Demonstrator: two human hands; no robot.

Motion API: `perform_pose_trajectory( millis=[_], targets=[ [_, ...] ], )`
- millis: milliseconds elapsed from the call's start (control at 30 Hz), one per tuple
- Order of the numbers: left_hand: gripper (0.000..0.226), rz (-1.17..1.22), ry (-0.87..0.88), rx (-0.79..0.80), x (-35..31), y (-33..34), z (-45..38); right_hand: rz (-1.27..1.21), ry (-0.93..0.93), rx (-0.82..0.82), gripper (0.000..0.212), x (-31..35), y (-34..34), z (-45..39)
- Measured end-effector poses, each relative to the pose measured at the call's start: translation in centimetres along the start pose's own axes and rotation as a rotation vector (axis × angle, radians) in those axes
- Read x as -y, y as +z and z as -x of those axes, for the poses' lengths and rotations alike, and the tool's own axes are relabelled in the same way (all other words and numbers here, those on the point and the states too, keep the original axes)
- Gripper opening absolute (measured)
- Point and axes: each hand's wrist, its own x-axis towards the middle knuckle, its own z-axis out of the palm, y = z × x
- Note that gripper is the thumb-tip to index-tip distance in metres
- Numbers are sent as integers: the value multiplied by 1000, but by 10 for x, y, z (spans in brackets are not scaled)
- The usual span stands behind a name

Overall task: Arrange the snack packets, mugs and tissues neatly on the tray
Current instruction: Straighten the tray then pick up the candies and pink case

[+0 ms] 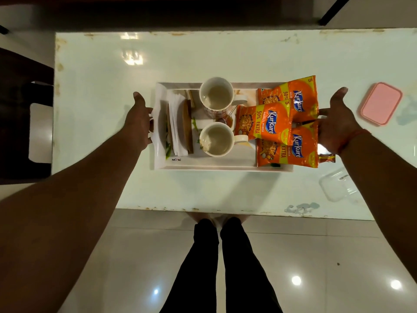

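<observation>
A white tray [214,168] sits in the middle of the glass table. On it stand two empty white mugs, one farther [216,94] and one nearer [216,139], with white tissues [177,128] in a holder at the left end. Three orange snack packets overlap at the right end: one on top [264,122], one behind it [299,98] and one in front [286,151]. My left hand [137,120] curls round the tray's left handle. At the right end my right hand [336,123] grips the tray, its fingertips hidden under the packets.
A small brown wrapper [327,158] lies by the tray's right near corner. A pink lidded box [381,103] and a clear container [338,186] sit on the table at the right. A dark chair [22,109] stands at the left. My legs are at the table's near edge.
</observation>
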Motion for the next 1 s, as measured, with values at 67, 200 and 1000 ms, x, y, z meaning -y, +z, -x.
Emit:
perform_pose_trajectory(
  millis=[67,200,1000],
  targets=[
    [64,0,6,1,-3,1,-2,0,-6,1,79,1,1,1],
    [65,-2,-2,6,-10,4,-6,-5,-21,-4,76,3,2,1],
    [74,-20,14,42,-18,11,-17,24,-80,-45,71,3,11,4]
  ],
)
